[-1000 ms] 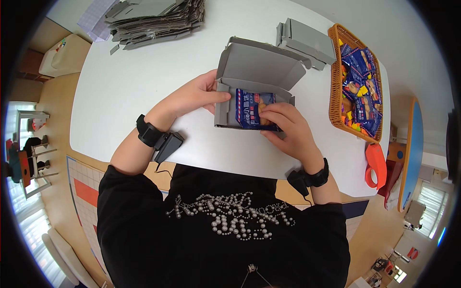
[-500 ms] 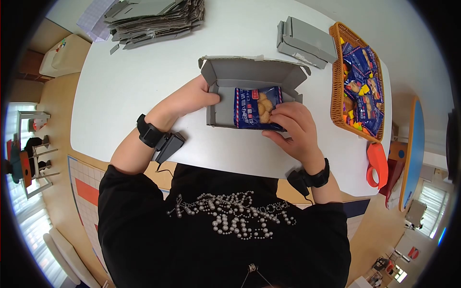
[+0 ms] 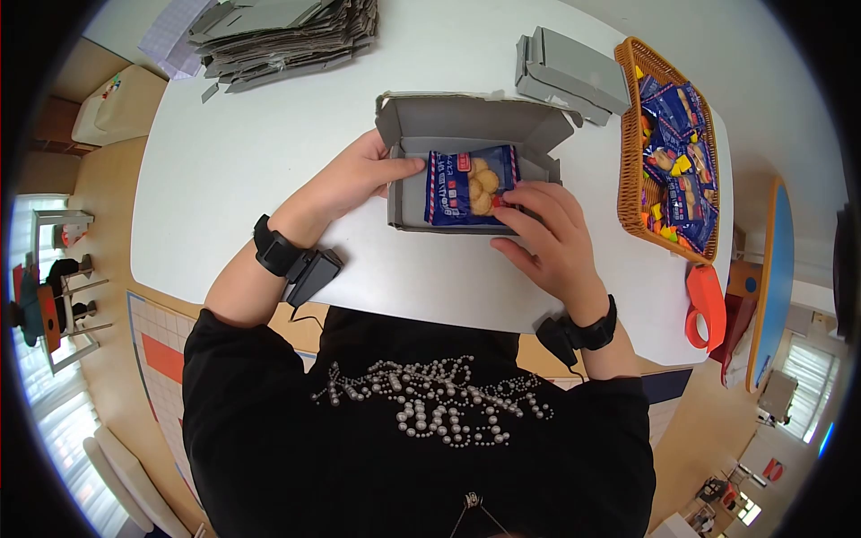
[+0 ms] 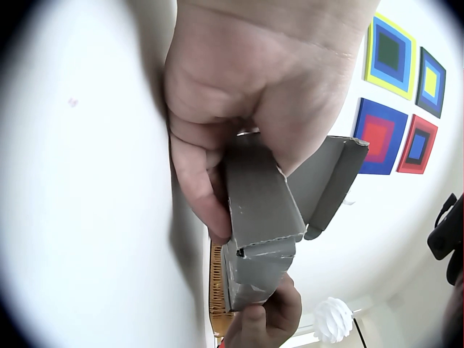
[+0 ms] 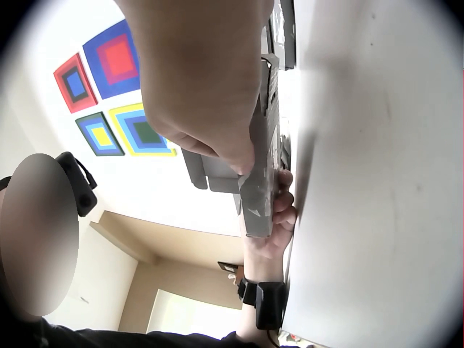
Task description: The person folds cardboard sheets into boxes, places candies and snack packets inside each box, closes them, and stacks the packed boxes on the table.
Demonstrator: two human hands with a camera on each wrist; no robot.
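Grey cardboard makes up the box (image 3: 475,121) in the middle of the frame, its lid raised toward the top. Inside lies a blue packet of biscuits (image 3: 471,186), slightly askew, picture side up, with bare floor to its left.

Your left hand (image 3: 357,175) grips the box's left end, thumb over the wall and fingers curled round the outside. Your right hand (image 3: 552,238) is loosely spread: its fingertips touch the packet's right side, while the thumb stands apart near the front wall, so nothing seems pinched.

Should your right fingers press hard, the biscuits could crack; if they drag, the packet could ride up the front wall. Squeezing with your left could buckle that thin end, and the ragged lid flaps might catch on the packet if the lid folds over it crooked.

For room, the white table (image 3: 251,161) gives you a wide stretch at left of the frame, but its near edge runs close below the box. Upper right is tighter: two closed boxes (image 3: 574,72) sit just beyond the lid, beside the wicker basket (image 3: 631,170). Flattened cardboard (image 3: 282,40) lies well apart, upper left.
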